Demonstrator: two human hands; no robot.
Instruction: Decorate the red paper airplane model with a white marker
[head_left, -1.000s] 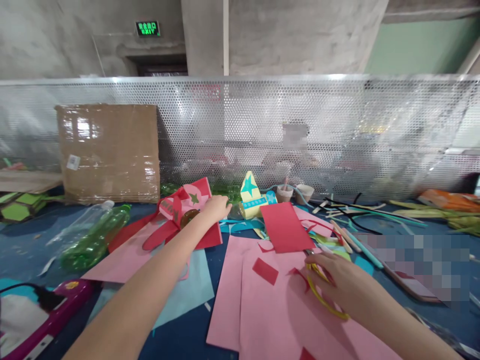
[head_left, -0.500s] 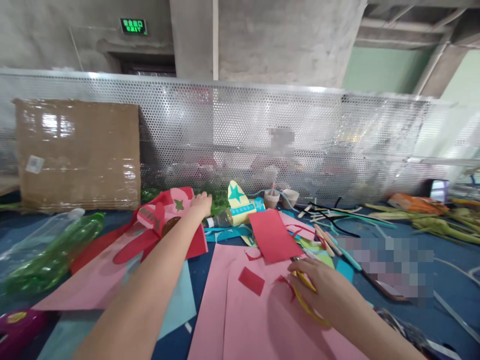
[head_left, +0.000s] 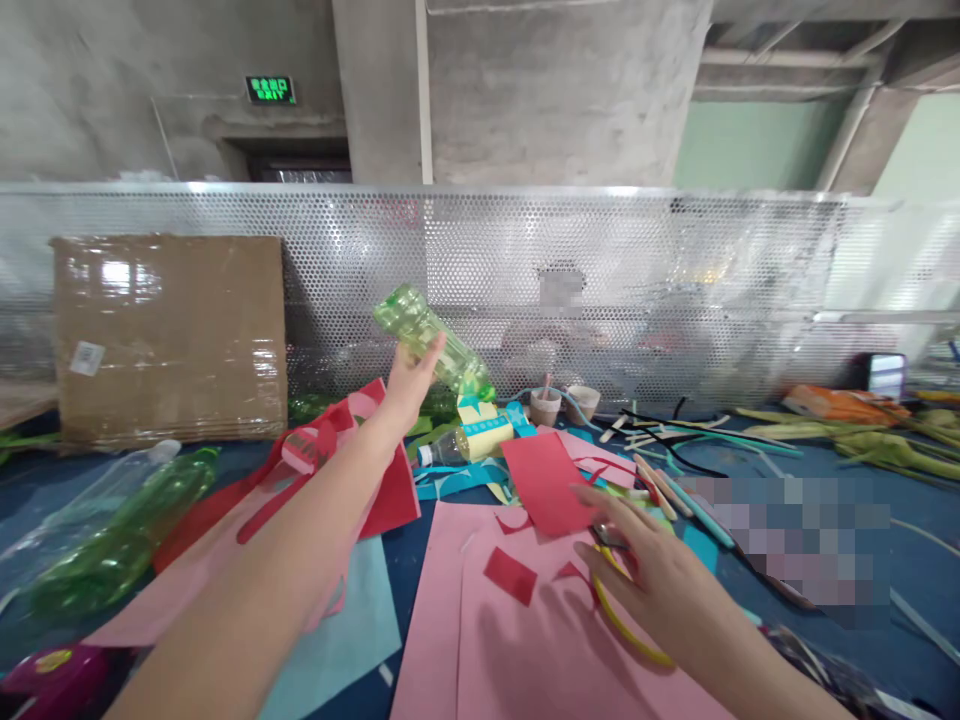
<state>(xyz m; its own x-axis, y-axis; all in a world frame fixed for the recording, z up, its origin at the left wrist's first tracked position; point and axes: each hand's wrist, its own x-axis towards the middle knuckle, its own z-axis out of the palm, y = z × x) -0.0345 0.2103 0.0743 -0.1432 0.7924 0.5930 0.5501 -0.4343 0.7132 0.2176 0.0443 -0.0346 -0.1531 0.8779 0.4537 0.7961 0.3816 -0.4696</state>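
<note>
My left hand (head_left: 411, 388) is wrapped round a green plastic bottle (head_left: 411, 312), raised and tilted above the far side of the table, its green cap pointing down to the right. My right hand (head_left: 649, 555) hovers with fingers spread over yellow-handled scissors (head_left: 630, 632), which lie on large pink paper (head_left: 517, 655). Just beyond its fingertips is a red paper sheet (head_left: 547, 482), with a small red piece (head_left: 511, 575) to the left. A small bottle wrapped in yellow and blue paper (head_left: 486, 440) lies beneath the raised bottle.
Two more plastic bottles, one green (head_left: 127, 530) and one clear (head_left: 82, 500), lie at the left. A cardboard box (head_left: 172, 340) stands behind them. Two small cups (head_left: 581, 402) sit at the back. Pipe cleaners (head_left: 690, 435) and a phone-like device (head_left: 887, 376) are at the right.
My left hand has lifted the green bottle from the back of the table. My right hand has loosened from the scissors, and its fingers have spread.
</note>
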